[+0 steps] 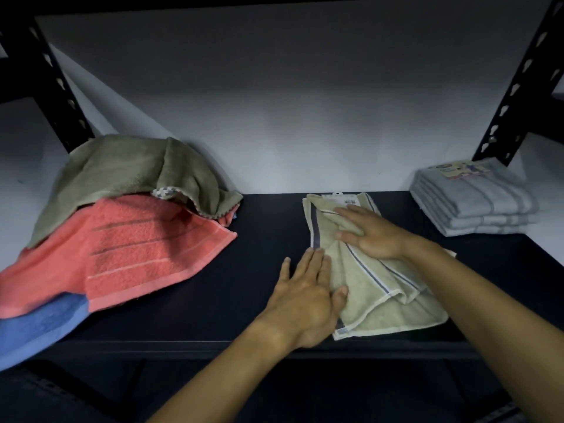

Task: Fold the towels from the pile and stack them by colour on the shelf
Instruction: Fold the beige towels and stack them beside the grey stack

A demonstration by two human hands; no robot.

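The beige towel [375, 279] is taken as the landmark; it is laid on the dark shelf [259, 239], partly folded lengthwise, with a loose flap lying uneven across its near half and a paper tag at its far end. At its near left edge the left hand [305, 297] is pressed flat, fingers straight, the thumb resting on the cloth; no grip is closed there. On the far half of the towel the right hand [372, 235] is likewise spread flat and pressing, so nothing is pinched by either hand. Because the cloth is only held down and not gripped, it is judged that the loose flap could slide or spring open when either palm is lifted, and a crooked fold would result. The near corner is seen close to the shelf's front edge, and it could be dragged over that edge by a careless smoothing stroke. Left of the beige towel, well apart, the unfolded pile [122, 227] is heaped: blue lowest, coral above it, olive on top. The blue one overhangs the front edge and may be pulled down when the next piece is drawn out. Beyond and right of the beige towel, the pale grey folded stack [476, 206] is set; misplacing beige upon it would break the colour sorting.
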